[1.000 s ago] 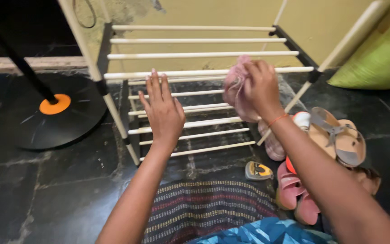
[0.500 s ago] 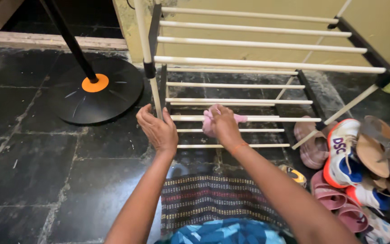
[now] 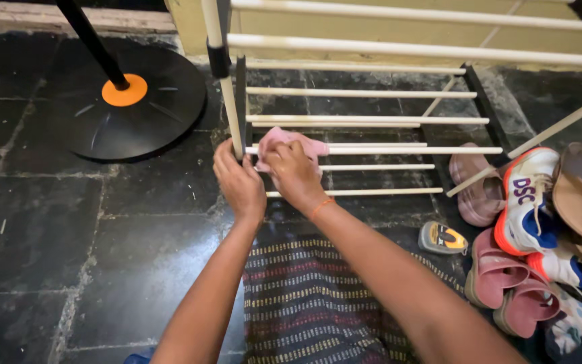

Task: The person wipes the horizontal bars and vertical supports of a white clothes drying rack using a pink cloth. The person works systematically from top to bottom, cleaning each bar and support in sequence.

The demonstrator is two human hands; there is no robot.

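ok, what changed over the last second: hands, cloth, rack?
The right hand carried the pink cloth from the rack's top bars down to a lower bar, near the left post. The left hand dropped from the top bar to grip by that post. The shoes and fan base stayed put.

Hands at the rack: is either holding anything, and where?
Right hand presses a bunched pink cloth against a rack bar; left hand grips the rack's corner post.

Rack (image 3: 372,149) behind mat (image 3: 311,296); stand base (image 3: 129,101) to its left, shoes (image 3: 527,222) piled to its right.
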